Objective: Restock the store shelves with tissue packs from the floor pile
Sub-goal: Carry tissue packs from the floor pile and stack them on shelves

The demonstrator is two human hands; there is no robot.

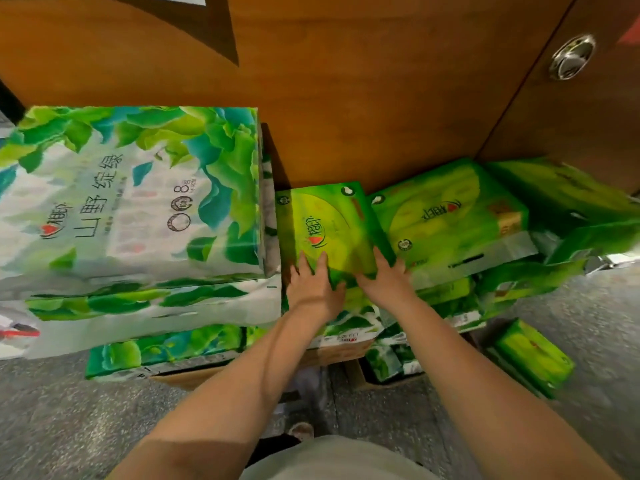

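Floor pile against a brown wooden cabinet, with a round recessed metal pull on its right-hand door. Item in hand: one bright green tissue pack, lying flat on top of the pile at centre, its far edge close to the cabinet base. Left hand rests on the pack's near left corner, fingers extended over the top face; right hand holds the near right edge, fingers laid forward on the wrapper, thumb apparently tucked at the edge, though blur makes the grasp uncertain. Just beside it to the right: a second green tissue pack, tilted, overlapping further green packs heaped toward the right. To the left: a tall stack of white-and-green leaf-print multipacks, the top one marked with a figure 8. Lower right, apart from the heap: one green pack on the speckled grey floor. Open cardboard cartons sit beneath the pile.
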